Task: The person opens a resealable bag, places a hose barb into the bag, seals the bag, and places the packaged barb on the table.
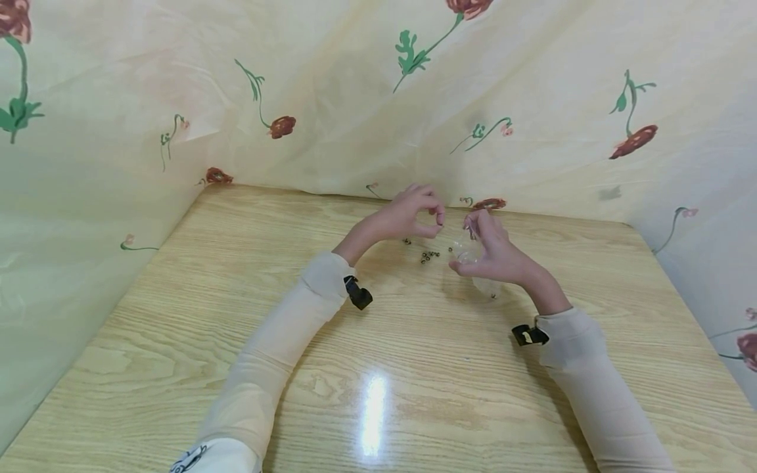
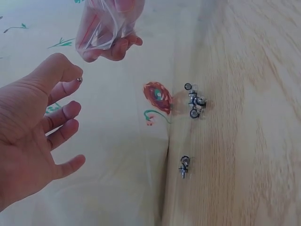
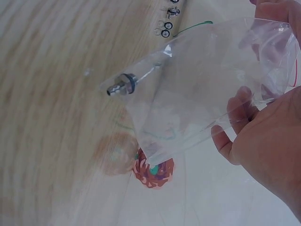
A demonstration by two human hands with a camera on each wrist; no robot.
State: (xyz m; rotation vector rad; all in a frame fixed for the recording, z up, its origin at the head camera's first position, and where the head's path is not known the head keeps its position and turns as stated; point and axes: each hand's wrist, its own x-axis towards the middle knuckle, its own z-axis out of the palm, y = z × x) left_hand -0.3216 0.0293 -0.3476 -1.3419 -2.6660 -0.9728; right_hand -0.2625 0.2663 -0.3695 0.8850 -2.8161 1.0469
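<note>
My right hand [image 1: 499, 253] grips a clear plastic zip bag [image 3: 197, 89] near its mouth. Inside the bag's lower corner lies one small silver metal fitting with a dark ring [image 3: 123, 84]. To the left of the bag, my left hand [image 1: 405, 215] pinches a tiny metal piece [image 2: 80, 80] between thumb and forefinger; the fingers hide most of it. Its other fingers are spread loosely in the left wrist view. Several similar small metal fittings [image 1: 427, 257] lie on the table below and between the hands, with a small group [image 1: 407, 242] under the left hand.
The wood-grain table [image 1: 177, 328] meets a flower-printed cloth [image 1: 349, 118] hanging close behind both hands. More cloth covers the left and right sides. A black strap mount sits at each wrist.
</note>
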